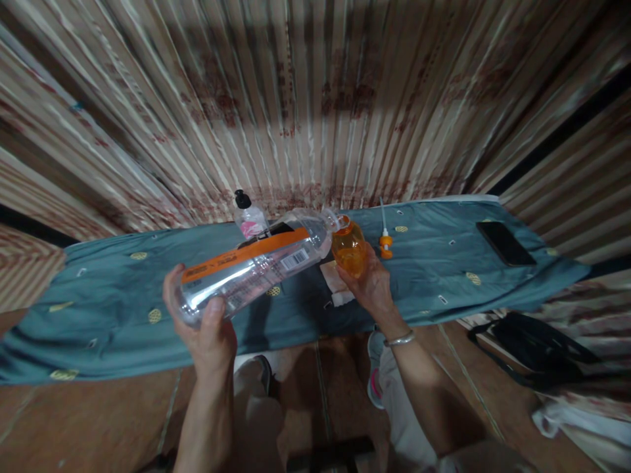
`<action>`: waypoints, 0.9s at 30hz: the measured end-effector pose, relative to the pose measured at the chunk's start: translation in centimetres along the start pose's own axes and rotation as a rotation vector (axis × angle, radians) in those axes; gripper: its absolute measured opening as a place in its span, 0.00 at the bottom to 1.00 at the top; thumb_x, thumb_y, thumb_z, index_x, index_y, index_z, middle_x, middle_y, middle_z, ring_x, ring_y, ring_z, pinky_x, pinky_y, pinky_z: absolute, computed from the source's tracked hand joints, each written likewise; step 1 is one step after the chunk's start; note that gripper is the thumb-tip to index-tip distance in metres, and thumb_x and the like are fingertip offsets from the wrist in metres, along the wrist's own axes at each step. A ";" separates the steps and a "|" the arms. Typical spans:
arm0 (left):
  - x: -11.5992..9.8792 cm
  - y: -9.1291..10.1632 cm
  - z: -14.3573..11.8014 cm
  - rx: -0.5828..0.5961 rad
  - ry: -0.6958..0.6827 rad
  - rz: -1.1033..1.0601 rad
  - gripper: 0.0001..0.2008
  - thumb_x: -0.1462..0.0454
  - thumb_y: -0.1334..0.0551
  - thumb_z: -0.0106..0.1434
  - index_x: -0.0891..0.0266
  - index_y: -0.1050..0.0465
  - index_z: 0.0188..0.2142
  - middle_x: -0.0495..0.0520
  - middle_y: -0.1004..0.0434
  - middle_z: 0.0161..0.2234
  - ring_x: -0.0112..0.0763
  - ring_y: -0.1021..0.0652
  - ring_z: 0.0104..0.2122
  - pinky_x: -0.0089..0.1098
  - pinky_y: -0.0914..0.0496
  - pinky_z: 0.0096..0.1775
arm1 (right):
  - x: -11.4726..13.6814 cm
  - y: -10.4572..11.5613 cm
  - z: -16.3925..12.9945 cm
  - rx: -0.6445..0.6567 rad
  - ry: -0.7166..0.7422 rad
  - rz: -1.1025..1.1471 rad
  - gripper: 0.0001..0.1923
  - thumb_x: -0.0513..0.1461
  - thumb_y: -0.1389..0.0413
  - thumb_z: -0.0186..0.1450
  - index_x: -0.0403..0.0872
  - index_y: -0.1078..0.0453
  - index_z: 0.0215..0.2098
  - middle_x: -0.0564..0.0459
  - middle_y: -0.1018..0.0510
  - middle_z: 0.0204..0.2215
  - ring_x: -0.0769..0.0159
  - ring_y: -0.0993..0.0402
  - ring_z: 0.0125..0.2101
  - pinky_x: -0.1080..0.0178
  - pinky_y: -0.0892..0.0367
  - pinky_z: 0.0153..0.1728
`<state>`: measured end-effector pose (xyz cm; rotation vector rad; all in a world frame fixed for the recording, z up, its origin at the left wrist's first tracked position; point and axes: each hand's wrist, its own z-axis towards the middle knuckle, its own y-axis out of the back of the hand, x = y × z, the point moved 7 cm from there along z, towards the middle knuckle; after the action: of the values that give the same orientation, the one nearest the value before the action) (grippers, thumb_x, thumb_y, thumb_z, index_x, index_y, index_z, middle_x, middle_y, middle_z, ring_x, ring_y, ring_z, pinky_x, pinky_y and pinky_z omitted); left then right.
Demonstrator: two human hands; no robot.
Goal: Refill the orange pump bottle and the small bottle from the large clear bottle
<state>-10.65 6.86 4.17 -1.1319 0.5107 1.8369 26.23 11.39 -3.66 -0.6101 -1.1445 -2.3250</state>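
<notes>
While the left hand (210, 336) has its grip closed around the base end of the big bottle (256, 263), the right hand (373, 284) has its grip wrapped around the orange bottle (349, 249) from the right and near side. Both bottles are above the middle of the bench (111, 282). Clear with an orange label, the big bottle tilts, its neck pointing right and its mouth at the orange bottle's mouth; whether it sits inside or just against it, I cannot tell. Orange liquid shows low in the orange bottle. Just to its right, a pump (385, 246) with a pale tube lies on the bench, tube toward the far edge. A pale packet (340, 290) lies below the right hand. Behind the big bottle stands a black-topped bottle (251, 217), and a phone (505, 243) lies well to the right.
</notes>
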 end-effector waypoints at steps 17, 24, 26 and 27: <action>-0.7 -0.5 0.0 -0.016 -0.030 -0.042 0.44 0.34 0.20 0.58 0.48 0.23 0.66 0.57 0.21 0.64 0.52 0.17 0.58 0.53 0.24 0.68 | -0.3 -0.1 -0.1 0.000 0.011 -0.016 0.42 0.56 0.33 0.76 0.43 0.33 0.79 0.28 0.12 0.62 0.35 0.11 0.62 0.34 0.13 0.61; -0.7 -0.3 -0.1 -0.026 -0.065 -0.033 0.42 0.35 0.21 0.60 0.48 0.22 0.66 0.57 0.21 0.65 0.53 0.17 0.62 0.56 0.25 0.73 | 0.1 0.0 -0.1 -0.020 0.013 -0.008 0.40 0.57 0.36 0.78 0.44 0.33 0.78 0.29 0.12 0.62 0.36 0.10 0.60 0.35 0.13 0.61; -0.5 -0.2 -0.1 -0.030 -0.063 -0.044 0.41 0.36 0.20 0.60 0.49 0.21 0.66 0.58 0.21 0.66 0.53 0.18 0.63 0.56 0.26 0.73 | 0.2 0.0 0.0 -0.020 0.017 -0.008 0.40 0.57 0.36 0.78 0.43 0.33 0.77 0.28 0.12 0.61 0.35 0.10 0.60 0.34 0.13 0.61; -0.4 -0.1 -0.1 -0.033 -0.059 -0.056 0.41 0.37 0.20 0.60 0.49 0.21 0.66 0.58 0.22 0.67 0.53 0.18 0.64 0.56 0.26 0.73 | 0.2 0.1 0.0 -0.020 0.017 -0.008 0.40 0.57 0.36 0.78 0.43 0.33 0.77 0.28 0.11 0.61 0.34 0.10 0.60 0.33 0.13 0.61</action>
<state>-10.39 6.65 4.47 -1.0992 0.4122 1.8306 26.12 11.29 -3.52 -0.5927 -1.1190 -2.3467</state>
